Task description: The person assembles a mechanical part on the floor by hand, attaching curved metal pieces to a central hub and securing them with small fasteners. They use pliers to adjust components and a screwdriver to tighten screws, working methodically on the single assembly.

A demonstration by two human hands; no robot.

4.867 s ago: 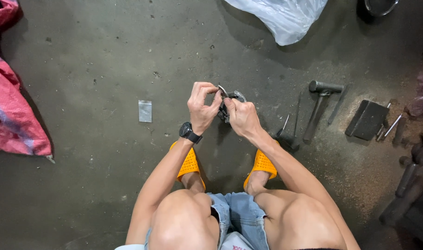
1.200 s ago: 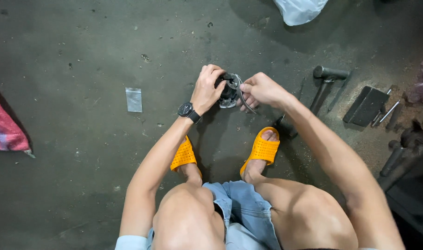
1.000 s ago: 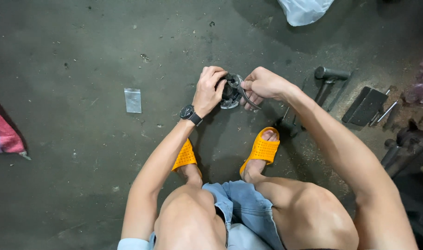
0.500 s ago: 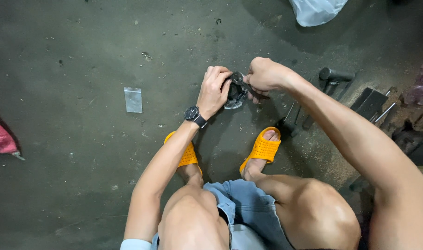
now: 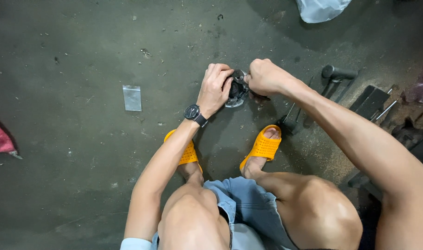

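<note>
From the head camera, looking down past my knees, I have both hands out over the grey concrete floor [image 5: 72, 185], just beyond my orange sandals [image 5: 264, 147]. My left hand [image 5: 214, 90] is curled around the left side of a small dark round metal part [image 5: 237, 89], fingers wrapped over its top edge and pressed onto it. My right hand [image 5: 266, 77] is closed into a fist just right of the part, touching it; what it pinches is hidden inside the fingers, so I cannot tell. The part sits between the two hands, above the floor, far of my feet. A black wristwatch [image 5: 193, 112] is on my left wrist. A small clear plastic bag [image 5: 131, 97] lies flat to the left. A hammer [image 5: 337, 74] lies to the right, and a white plastic sack [image 5: 320, 9] sits at the far edge.
</note>
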